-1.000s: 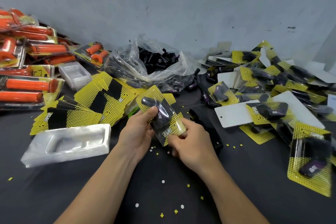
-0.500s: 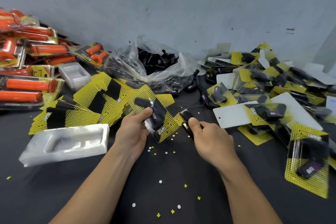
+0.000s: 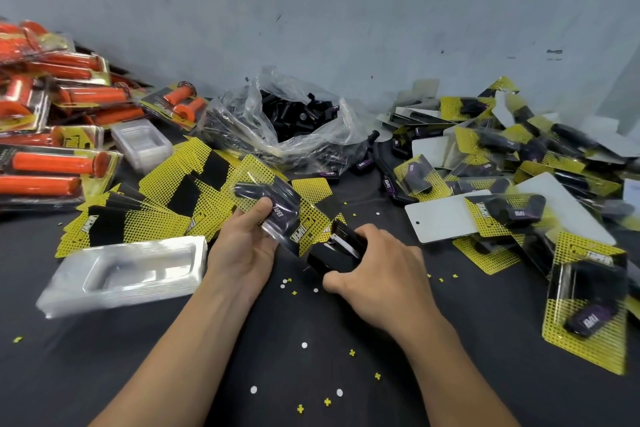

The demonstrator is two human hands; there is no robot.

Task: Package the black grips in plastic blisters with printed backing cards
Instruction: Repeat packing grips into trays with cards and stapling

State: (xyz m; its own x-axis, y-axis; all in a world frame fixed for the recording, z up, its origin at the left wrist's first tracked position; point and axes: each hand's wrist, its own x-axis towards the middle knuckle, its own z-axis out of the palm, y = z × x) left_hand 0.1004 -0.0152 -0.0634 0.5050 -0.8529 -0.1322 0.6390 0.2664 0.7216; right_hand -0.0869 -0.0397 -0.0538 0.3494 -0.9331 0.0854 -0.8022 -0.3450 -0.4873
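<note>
Two hands were on the blister pack [image 3: 277, 208] a second ago. Now only my left hand [image 3: 242, 250] holds it, thumb pressed on the clear bubble and the other fingers hidden underneath. My right hand [image 3: 384, 274] has let go, picked up the black stapler [image 3: 337, 248] and brought it to the pack's lower corner, with its fingers wrapped over the top and the thumb on the near side. The stapler's mouth meets the edge of the yellow backing card [image 3: 311, 236], though I cannot tell whether it has bitten yet.

I read this as assembly finished and fastening begun: the black grip [image 3: 256, 192] already sits inside the bubble, with the pack held tilted just above the middle of the tabletop [image 3: 346, 340].

A purple band on the grip reads "TAPER". The card's black logo is turned away from me and also ends in "TAPER", but the word before it is unclear. A loose grip [image 3: 327, 175] below the bag shows the same word.

Supplies lie close by. The stack of empty blisters [image 3: 128, 270] and the fanned spare cards [image 3: 156, 218] are to the left, and the plastic bag of loose grips [image 3: 294, 118] is at the far edge. Finished packs [image 3: 519, 163] are heaped toward the right edge, and orange grip packs [image 3: 52, 163] fill the far-left corner.
</note>
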